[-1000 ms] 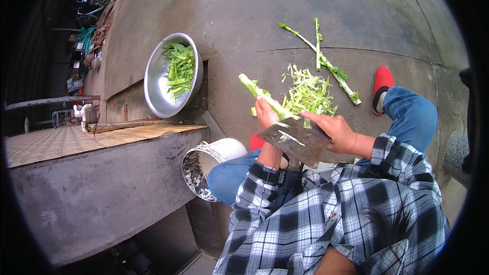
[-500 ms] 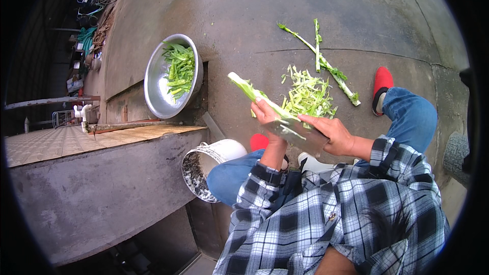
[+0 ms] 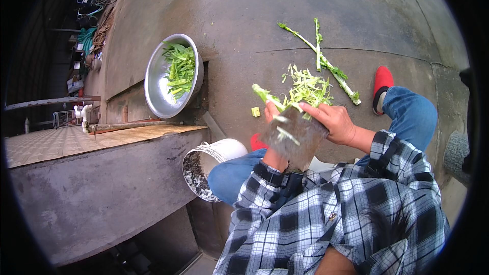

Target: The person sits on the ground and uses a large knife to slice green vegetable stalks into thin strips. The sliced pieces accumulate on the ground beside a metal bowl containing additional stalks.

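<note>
In my left hand (image 3: pixel 272 113) is a pale green celtuce stem (image 3: pixel 261 92), its end pointing up and left. The fingers wrap it, partly behind the blade. My right hand (image 3: pixel 337 124) grips a broad-bladed cleaver (image 3: pixel 300 141), whose handle is hidden in the fist. Motion blurs the blade, which lies across the stem and over my left hand, with a pale strip on its face. Just beyond, a heap of green-white peelings (image 3: pixel 311 87) lies on the ground. A short cut piece (image 3: pixel 255 112) sits left of my left hand.
Two long celtuce stems (image 3: pixel 340 80) lie crossed on the concrete beyond the peelings. At left stands a metal basin (image 3: pixel 151 84) with green leaves (image 3: pixel 181 71) inside. A white bucket (image 3: pixel 229 148), dirty inside, leans by my left knee, beside a concrete ledge (image 3: pixel 102 188).
The celtuce stem and my left hand have shifted right and toward me. The cleaver's blade has turned so more of its face shows. The short cut piece is now fully uncovered.
</note>
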The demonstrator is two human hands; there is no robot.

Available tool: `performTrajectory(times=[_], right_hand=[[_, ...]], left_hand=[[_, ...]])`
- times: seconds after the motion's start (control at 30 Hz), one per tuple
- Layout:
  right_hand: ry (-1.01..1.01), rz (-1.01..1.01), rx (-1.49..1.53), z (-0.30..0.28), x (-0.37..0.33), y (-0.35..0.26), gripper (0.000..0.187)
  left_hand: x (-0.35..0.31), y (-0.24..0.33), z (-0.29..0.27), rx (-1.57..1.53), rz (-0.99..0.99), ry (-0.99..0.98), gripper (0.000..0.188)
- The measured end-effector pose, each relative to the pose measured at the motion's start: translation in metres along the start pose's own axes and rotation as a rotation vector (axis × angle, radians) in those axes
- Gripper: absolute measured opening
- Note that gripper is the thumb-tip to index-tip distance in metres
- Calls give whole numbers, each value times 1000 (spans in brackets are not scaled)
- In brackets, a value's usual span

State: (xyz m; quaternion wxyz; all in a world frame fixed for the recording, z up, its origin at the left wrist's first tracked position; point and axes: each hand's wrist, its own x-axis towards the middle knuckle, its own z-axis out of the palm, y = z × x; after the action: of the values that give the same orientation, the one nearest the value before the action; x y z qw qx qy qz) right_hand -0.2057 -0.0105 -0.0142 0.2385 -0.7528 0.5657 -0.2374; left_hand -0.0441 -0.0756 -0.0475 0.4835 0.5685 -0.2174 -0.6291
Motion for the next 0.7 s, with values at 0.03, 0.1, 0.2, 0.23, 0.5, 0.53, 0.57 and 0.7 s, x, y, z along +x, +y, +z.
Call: performTrajectory(times=[0.03, 0.1, 0.2, 0.23, 0.5, 0.53, 0.57, 0.7], right_hand=[[63, 27, 154, 2, 3, 3, 59], [220, 73, 434, 8, 9, 9, 52], [311, 465, 533, 10, 17, 28, 29], [313, 597, 593, 10, 19, 34, 27], [-21, 329, 431, 5, -6, 13, 60], [97, 104, 338, 4, -8, 8, 67], [129, -23, 301, 3, -9, 6, 68], [150, -329, 162, -1, -13, 2, 69]], left_hand=[[-3, 2, 5, -58, -30, -17, 38], [-7, 4, 12, -189, -67, -94, 34], [-10, 11, 9, -133, -73, -98, 29], [-10, 11, 8, -123, -85, -97, 28], [13, -3, -3, -192, -71, -114, 40], [18, -4, -7, -193, -45, -118, 41], [24, -6, -10, -193, -20, -121, 42], [35, -12, -22, -89, -23, -149, 44]])
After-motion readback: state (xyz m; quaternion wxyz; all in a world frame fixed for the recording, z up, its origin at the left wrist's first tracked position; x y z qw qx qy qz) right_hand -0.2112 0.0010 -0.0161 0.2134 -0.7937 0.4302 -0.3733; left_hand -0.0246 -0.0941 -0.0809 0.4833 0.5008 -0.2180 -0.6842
